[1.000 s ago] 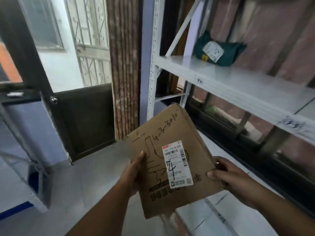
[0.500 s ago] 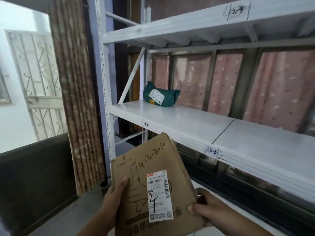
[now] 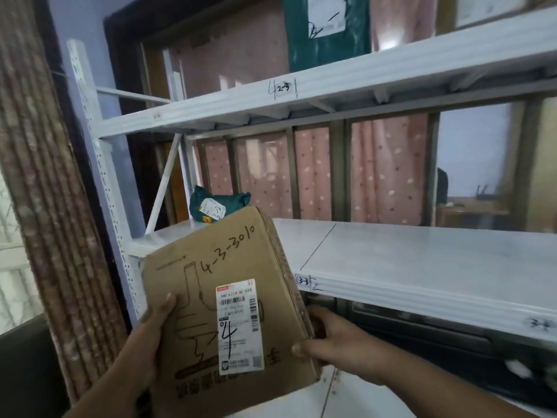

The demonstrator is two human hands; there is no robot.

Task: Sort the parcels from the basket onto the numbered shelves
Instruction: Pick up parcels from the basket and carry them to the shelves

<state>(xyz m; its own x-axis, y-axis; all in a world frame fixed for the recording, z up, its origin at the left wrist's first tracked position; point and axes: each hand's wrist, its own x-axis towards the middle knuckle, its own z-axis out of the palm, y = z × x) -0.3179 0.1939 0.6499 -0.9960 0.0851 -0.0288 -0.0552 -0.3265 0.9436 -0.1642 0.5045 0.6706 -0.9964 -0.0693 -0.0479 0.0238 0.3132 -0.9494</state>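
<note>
Raised cardboard parcel [image 3: 223, 300] now partly hides green bag [image 3: 218, 206] on shelf [image 3: 422, 254].

I have tilted my view upward over the last second: the floor and door at the left have dropped out, and the upper shelf [image 3: 331, 86] marked 2-3 now shows, with a dark green parcel [image 3: 328, 28] standing on it. The cardboard parcel [image 3: 223, 300] has come up with my hands, and its far corner now covers part of the teal parcel [image 3: 220, 203] on the middle shelf [image 3: 422, 254].
</note>
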